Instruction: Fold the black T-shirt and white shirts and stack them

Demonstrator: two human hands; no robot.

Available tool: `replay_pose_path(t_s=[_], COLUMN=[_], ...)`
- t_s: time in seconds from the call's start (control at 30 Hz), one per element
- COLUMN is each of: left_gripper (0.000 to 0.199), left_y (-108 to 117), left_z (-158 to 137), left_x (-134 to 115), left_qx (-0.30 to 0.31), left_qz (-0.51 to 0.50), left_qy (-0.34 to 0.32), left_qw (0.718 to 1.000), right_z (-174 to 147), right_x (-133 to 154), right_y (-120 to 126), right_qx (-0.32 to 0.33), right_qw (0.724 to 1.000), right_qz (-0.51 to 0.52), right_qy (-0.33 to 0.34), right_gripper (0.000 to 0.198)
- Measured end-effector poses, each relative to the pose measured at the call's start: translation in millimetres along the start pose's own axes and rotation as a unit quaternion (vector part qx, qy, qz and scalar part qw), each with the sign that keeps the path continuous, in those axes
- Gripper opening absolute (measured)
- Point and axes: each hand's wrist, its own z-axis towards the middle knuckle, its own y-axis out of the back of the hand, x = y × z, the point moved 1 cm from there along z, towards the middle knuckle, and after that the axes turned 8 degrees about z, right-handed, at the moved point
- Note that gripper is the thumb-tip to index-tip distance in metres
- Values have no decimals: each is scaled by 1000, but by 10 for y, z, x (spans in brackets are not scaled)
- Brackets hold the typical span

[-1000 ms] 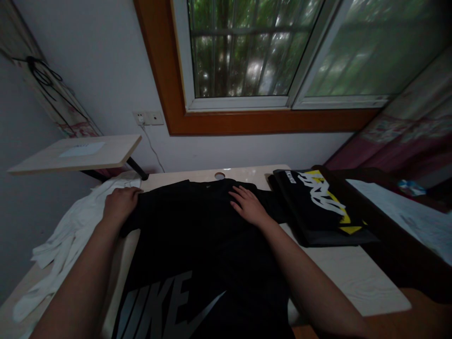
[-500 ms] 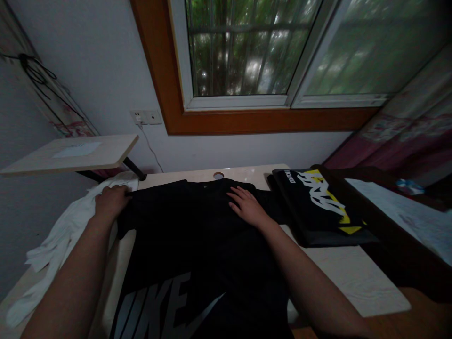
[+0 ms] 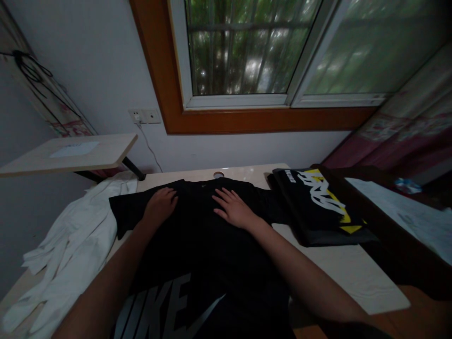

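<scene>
A black T-shirt (image 3: 212, 245) with grey lettering and a swoosh lies spread face up, its collar toward the wall. My left hand (image 3: 161, 205) rests on its left shoulder area, fingers stretched forward and holding nothing. On the chest just right of the collar, my right hand (image 3: 233, 207) lies flat with its fingers apart. The shirt's left sleeve reaches out over the edge of a white cloth garment (image 3: 70, 230). Its right sleeve meets a stack of folded dark clothes (image 3: 318, 202), the top one printed in white and yellow.
Under the shirt is a pale table (image 3: 356, 273) with a round hole near its back edge. A small raised shelf (image 3: 67, 153) holding a paper stands at the left. A wall socket (image 3: 144, 116) with a plugged cable and a window (image 3: 247, 52) are behind. Curtains (image 3: 406, 117) hang at the right.
My left hand has let go of the left sleeve end and moved right onto the shirt's shoulder. My right hand has slid slightly left, toward the collar.
</scene>
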Motion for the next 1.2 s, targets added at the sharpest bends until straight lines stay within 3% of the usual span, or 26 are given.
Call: replay_pose_path(t_s=[0.1, 0.17, 0.37, 0.57, 0.77, 0.97, 1.2], left_gripper=[53, 57, 61, 59, 49, 49, 48], left_y=[-203, -277, -322, -306, -233, -286, -201], left_z=[77, 106, 95, 48, -2, -141, -303], left_x=[-234, -255, 76, 211, 162, 126, 48], left_qx=[-6, -11, 3, 13, -38, -8, -8], left_qz=[-14, -11, 3, 6, -1, -43, -20], left_qy=[32, 56, 81, 66, 16, -30, -25], left_qw=[999, 998, 997, 998, 999, 999, 999], right_z=[146, 255, 482, 321, 46, -125, -189], right_x=[14, -38, -539, -928, -845, -737, -520], right_y=[-33, -45, -13, 56, 69, 48, 141], right_qx=[10, 13, -7, -54, -62, -66, -89], right_qw=[1000, 1000, 999, 991, 989, 988, 988], right_qz=[4, 4, -17, -32, -27, -48, -68], right_qy=[11, 14, -49, -122, -128, -128, -108], right_gripper=[59, 59, 58, 59, 59, 57, 50])
